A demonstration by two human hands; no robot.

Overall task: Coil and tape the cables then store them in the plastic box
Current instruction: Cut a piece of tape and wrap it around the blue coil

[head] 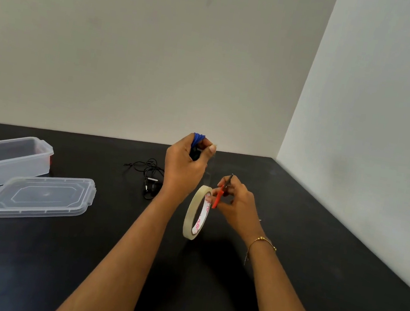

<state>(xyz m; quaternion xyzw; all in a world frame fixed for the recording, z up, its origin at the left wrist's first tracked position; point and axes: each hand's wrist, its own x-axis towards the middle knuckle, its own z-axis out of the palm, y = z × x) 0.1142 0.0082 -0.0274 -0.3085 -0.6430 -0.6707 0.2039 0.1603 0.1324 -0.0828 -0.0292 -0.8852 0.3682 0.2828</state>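
Head view shows the left hand [186, 164] pinching a light, springy blue cable coil [197, 139] mid-bundle, while the right hand [236, 203] grips red-handled scissors [220, 194] beside the tape roll [196, 211].

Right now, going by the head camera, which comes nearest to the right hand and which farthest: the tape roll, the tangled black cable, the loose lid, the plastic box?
From the right hand:
1. Tape roll, hanging just left of it.
2. Black cable, on the table beyond the left wrist.
3. Lid, lying flat farther left.
4. Plastic box, open, at the far left edge.

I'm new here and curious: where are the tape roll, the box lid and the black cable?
tape roll [191, 211]: head view, outer band.
box lid [39, 195]: head view, flat top.
black cable [147, 167]: head view, tangled loops.
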